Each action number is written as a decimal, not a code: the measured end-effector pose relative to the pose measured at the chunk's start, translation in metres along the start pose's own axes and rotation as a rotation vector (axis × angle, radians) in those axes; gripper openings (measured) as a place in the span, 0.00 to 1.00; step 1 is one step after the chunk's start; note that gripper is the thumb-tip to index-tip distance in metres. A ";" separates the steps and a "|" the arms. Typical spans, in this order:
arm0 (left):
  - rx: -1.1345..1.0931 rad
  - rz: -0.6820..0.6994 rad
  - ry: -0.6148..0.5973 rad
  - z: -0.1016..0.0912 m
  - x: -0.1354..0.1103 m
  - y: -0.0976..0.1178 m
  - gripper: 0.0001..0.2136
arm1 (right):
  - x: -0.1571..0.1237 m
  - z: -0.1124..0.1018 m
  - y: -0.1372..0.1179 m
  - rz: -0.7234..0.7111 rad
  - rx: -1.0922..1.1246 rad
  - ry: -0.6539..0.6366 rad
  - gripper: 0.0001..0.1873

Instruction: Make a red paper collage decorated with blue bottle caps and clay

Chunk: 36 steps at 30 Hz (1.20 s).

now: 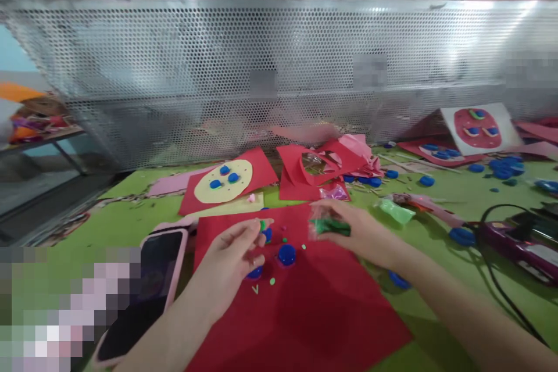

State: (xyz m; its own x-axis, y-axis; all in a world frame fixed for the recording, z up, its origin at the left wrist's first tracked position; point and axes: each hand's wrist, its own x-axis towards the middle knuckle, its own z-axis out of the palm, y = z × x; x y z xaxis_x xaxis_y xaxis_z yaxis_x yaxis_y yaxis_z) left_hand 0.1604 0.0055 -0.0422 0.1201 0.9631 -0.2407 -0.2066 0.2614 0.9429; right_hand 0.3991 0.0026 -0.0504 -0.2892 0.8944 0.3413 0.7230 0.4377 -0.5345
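Observation:
Over a red sheet of paper (314,302), my left hand (229,253) is closed, with a small bit of green clay (262,225) pinched between thumb and forefinger. My right hand (364,229) grips a clear plastic packet of dark green clay (329,226) above the sheet's right edge. Blue bottle caps lie on the paper. One blue cap (286,254) shows fully between the hands, while others are partly covered by my left fingers. Small light green dots (272,281) and a thin V-shaped piece (255,289) lie near the caps.
A phone in a pink case (181,256) lies left of the red sheet. Behind it stands a card with a yellow oval (239,186) and blue caps. Cut red paper (288,168) lies at the back. A glue gun (514,250) and its black cord are right. A perforated metal panel (218,58) rises behind.

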 end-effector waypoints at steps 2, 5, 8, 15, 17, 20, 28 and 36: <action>-0.021 -0.049 -0.057 -0.004 0.001 -0.003 0.18 | 0.004 -0.005 0.018 0.046 -0.099 0.043 0.21; -0.030 -0.084 -0.136 -0.009 0.000 -0.007 0.16 | 0.006 -0.011 0.044 0.116 -0.238 0.108 0.21; -0.007 -0.076 -0.159 -0.010 -0.005 -0.010 0.16 | 0.003 -0.008 0.044 0.138 -0.342 0.177 0.21; 0.155 0.001 -0.181 0.006 -0.014 -0.022 0.10 | -0.017 0.029 -0.043 -0.274 -0.044 0.016 0.17; 0.205 0.027 -0.185 0.008 -0.016 -0.024 0.09 | -0.020 0.038 -0.054 -0.283 0.010 0.099 0.13; 0.299 0.083 -0.191 0.007 -0.018 -0.025 0.08 | -0.022 0.044 -0.054 -0.226 0.034 0.190 0.12; 0.414 0.176 -0.256 0.011 -0.025 -0.035 0.12 | -0.025 0.047 -0.051 -0.287 -0.034 0.239 0.15; 0.350 0.025 -0.279 0.004 -0.027 -0.030 0.19 | -0.034 0.045 -0.017 -0.438 -0.175 0.243 0.15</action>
State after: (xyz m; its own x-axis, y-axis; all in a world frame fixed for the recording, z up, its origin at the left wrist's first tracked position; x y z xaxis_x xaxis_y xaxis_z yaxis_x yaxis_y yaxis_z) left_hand 0.1668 -0.0291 -0.0632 0.3862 0.9025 -0.1908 0.1223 0.1550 0.9803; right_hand 0.3684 -0.0313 -0.0882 -0.4489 0.5750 0.6840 0.6668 0.7251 -0.1719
